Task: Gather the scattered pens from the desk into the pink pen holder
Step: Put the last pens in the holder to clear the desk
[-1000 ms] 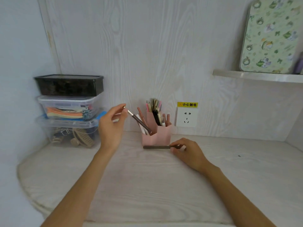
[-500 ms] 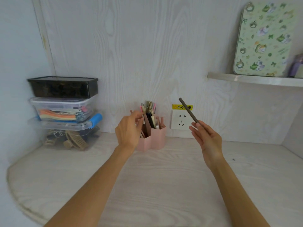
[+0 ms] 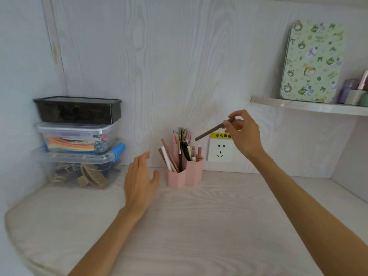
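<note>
The left hand (image 3: 140,182) hovered over the tabletop (image 3: 199,226), fingers relaxed and empty, at nine o'clock of the pink pen holder (image 3: 185,174). Above the holder, at one o'clock, the right hand (image 3: 244,134) pinched a brown pen (image 3: 212,131), tip slanting down toward what looked like the holder's pens.

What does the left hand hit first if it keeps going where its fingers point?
Likely the back wall: the open left hand points up and back, passing left of the pink pen holder. Depth is unclear.
</note>
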